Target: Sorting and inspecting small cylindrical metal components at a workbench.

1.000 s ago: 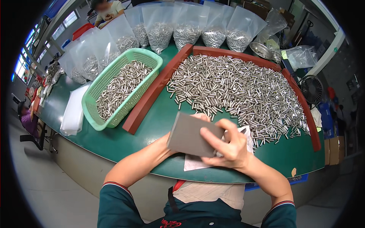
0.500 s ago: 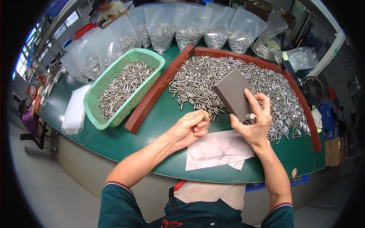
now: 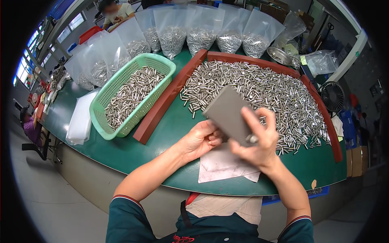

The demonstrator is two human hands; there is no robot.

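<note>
Head view: person's two bare hands at work over a table.
Table (image 3: 170,127): green-topped, curved near edge.
Bags: clear plastic, part filled with metal pins; a row along the far side, one central (image 3: 201,34).
Pin pile (image 3: 267,91): short, shiny cylinders, spread loose between dark red rails (image 3: 172,95).
Basket (image 3: 150,101): pale green, perforated, holding more pins, left of the left rail.
Cloth (image 3: 221,164): pale, stained, flat on the table below the hands.
Block (image 3: 227,115): grey-brown, flat-faced, held tilted above the table's near part; probably stiff and matte enough to grip, weight uncertain; best taken by opposite edges.
Right hand (image 3: 261,141): blurred, part closed, fingers on the block's face, thumb near its lower edge.
Left hand (image 3: 198,139): fingers curled beside the block; contents, if any, cannot be told.
Metal piece (image 3: 251,139): small, shiny, blurred, at the right hand; likely slippery, best pinched.
</note>
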